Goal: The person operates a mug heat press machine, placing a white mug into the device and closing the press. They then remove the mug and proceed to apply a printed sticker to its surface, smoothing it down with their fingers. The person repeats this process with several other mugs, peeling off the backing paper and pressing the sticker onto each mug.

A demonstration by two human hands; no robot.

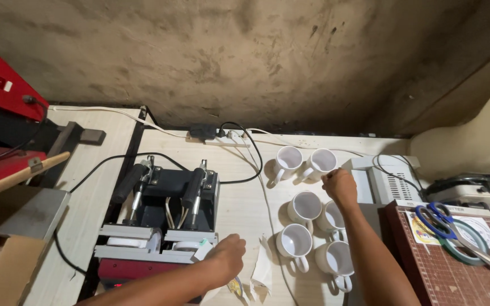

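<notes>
The left hand rests curled at the front right corner of the black mug press, fingers bent against a clamped white mug; whether it grips cannot be told. The right hand hovers with fingers drawn together over the cluster of white mugs, holding none visibly; blue-handled scissors lie well off to its right.

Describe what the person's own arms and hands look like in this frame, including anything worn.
Both forearms are bare, with no sleeves in view. The left hand and right hand wear no gloves; no watch or bracelet shows at either wrist. Rings cannot be made out at this size.
</notes>
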